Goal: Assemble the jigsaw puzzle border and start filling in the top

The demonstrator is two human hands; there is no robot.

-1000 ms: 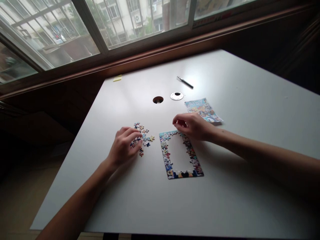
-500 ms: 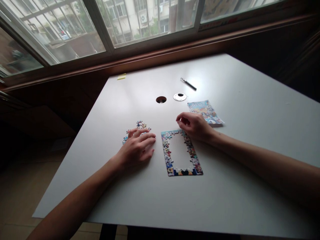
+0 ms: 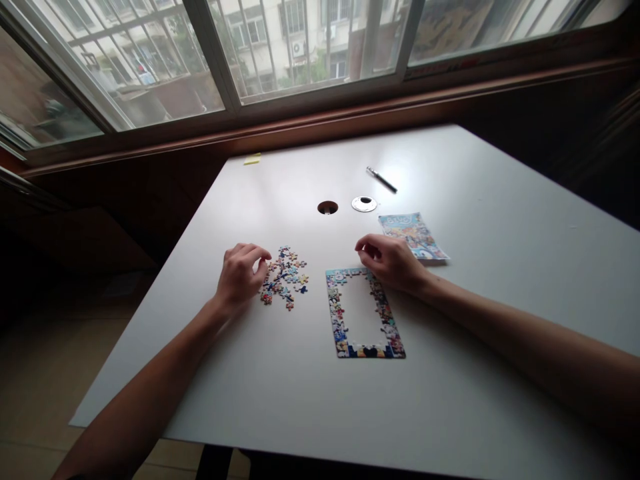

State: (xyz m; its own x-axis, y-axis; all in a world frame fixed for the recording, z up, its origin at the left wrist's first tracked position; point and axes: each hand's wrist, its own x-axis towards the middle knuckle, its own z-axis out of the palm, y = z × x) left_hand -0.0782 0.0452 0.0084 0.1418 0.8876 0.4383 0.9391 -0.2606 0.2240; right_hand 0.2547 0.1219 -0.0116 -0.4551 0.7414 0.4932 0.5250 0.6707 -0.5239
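My left hand [image 3: 241,272] is at the left edge of a heap of loose jigsaw puzzle pieces [image 3: 285,277]. Its fingers are bent, and thumb and index finger stand apart with no piece visible between them. My right hand [image 3: 393,259] is loosely closed over the top right corner of a puzzle border [image 3: 334,313]; whatever its curled fingers may hold is hidden. The joined border pieces form a rectangle around a bare white middle. Just behind my right hand lies a colourful picture sheet [image 3: 413,233], partly covered by the hand.
On the white table [image 3: 280,387], a dark pen [image 3: 382,180] lies toward the back. A round cable hole [image 3: 327,207] is beside its loose silver cover [image 3: 364,204]. A yellow sticky note [image 3: 253,159] marks the far left corner, below the window [image 3: 310,47].
My left hand has drawn back leftward from over the loose pieces, uncovering the heap. My right hand has stayed by the border's top corner. The view has shifted slightly.
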